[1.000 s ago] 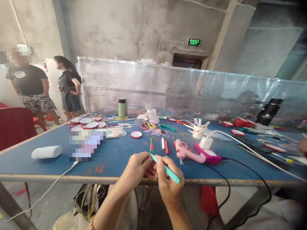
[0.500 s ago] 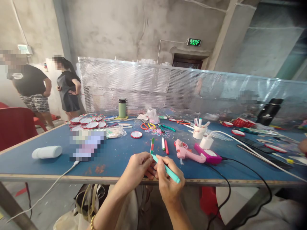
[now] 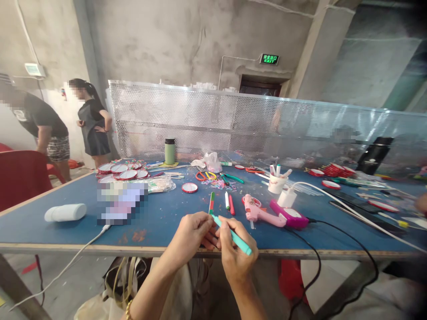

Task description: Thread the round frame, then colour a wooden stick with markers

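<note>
Near the table's front edge, my left hand [image 3: 196, 230] is closed round a thin flat stick [image 3: 211, 202] that points up and away, with green and red bands along it. My right hand [image 3: 238, 246] grips a turquoise marker pen [image 3: 239, 242] like a pencil. The marker's tip meets the stick just beside my left fingertips. Beyond my hands lie a white marker [image 3: 227, 200] with a green end and a red marker [image 3: 231, 205]. To their right rests a pink glue gun [image 3: 262, 212].
A magenta power block [image 3: 289, 215] with cables sits at right, before a paper cup [image 3: 276, 182] of pens. Pliers [image 3: 233, 178] lie farther back. At left are a phone [image 3: 122, 203], a pale bottle [image 3: 66, 212] and red-rimmed discs [image 3: 127, 174]. A perforated metal screen [image 3: 200, 120] stands behind.
My hands have hardly moved; the turquoise marker has shifted very slightly. At far left, a person in a dark shirt has bent forward.
</note>
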A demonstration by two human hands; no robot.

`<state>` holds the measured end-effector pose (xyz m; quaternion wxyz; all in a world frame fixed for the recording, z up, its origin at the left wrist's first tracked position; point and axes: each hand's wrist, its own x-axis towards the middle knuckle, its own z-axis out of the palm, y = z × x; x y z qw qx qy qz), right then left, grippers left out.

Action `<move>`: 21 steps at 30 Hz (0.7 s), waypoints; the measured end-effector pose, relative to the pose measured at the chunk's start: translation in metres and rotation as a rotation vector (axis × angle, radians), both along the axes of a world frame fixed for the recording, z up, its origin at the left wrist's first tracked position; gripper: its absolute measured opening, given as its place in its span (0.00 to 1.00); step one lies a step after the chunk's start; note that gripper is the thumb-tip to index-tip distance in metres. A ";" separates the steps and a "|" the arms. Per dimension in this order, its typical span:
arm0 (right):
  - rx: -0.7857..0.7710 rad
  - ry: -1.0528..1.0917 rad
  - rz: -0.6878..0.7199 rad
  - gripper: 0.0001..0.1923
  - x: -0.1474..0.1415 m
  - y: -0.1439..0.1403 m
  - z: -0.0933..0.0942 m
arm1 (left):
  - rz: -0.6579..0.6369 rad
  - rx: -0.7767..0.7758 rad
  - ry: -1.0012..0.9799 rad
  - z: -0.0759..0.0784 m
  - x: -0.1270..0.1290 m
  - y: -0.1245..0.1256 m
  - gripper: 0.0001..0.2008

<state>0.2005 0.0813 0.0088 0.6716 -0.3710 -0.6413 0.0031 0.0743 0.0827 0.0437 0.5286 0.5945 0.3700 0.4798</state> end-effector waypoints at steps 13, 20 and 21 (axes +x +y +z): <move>-0.074 0.131 0.067 0.11 0.003 -0.001 -0.002 | 0.006 -0.009 0.002 -0.002 0.000 0.002 0.18; -0.097 0.263 0.130 0.11 0.001 0.001 -0.004 | 0.012 0.001 0.025 -0.007 0.001 0.003 0.17; -0.096 0.276 0.136 0.12 0.001 0.001 -0.004 | 0.013 0.009 0.034 -0.008 0.001 0.004 0.18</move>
